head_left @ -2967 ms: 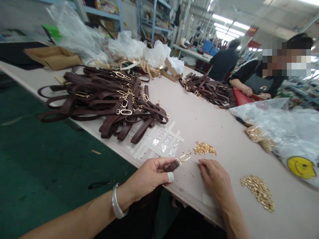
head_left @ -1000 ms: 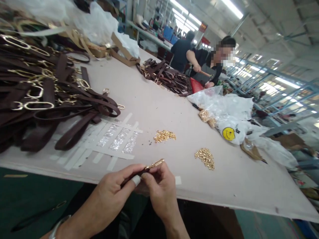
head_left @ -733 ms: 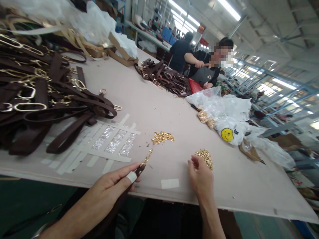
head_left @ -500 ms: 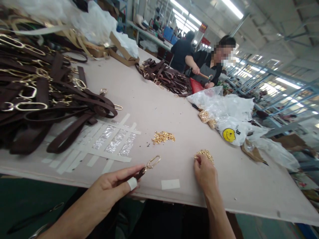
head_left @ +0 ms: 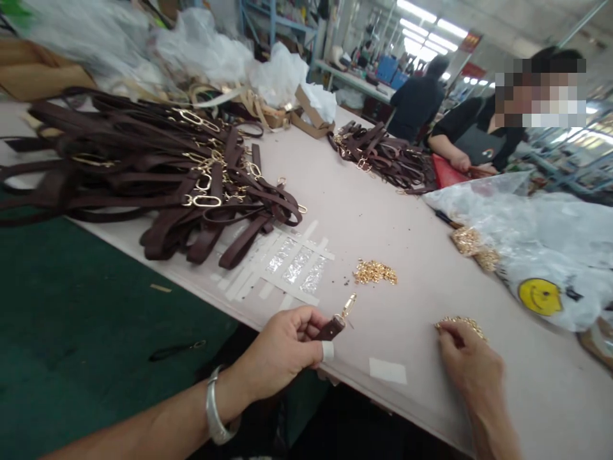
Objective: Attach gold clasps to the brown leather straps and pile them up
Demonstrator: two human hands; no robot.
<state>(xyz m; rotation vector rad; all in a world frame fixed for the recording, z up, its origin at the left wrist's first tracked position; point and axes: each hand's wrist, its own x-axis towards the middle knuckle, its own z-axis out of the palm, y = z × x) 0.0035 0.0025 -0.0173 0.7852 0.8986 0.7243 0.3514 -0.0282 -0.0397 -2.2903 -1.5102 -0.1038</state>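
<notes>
Between the fingers and thumb of my left hand (head_left: 282, 351) is a dark brown leather strap (head_left: 331, 328), its end pointing away from me. A gold clasp (head_left: 349, 306) hangs off that end above the table edge. White tape wraps the left thumb. At the right, my right hand (head_left: 472, 361) has its thumb and fingertips pinched together at a small pile of gold metal pieces (head_left: 462, 321), partly covered by the hand. Whatever lies in that pinch is hidden. A second heap of gold pieces (head_left: 376, 272) sits farther in, with a few dark specks beside it.
Brown straps with gold hardware (head_left: 205, 172) are heaped at the left, and another strap pile (head_left: 383, 153) lies farther back. Taped clear packets (head_left: 297, 265) are on the table. Plastic bags (head_left: 541, 243) cover the right side. A co-worker (head_left: 498, 128) is across the table.
The view has swung left, so the table things appear farther right. My left hand has turned the strap end, and its clasp now points more upward. My right hand stays at the small gold pile.
</notes>
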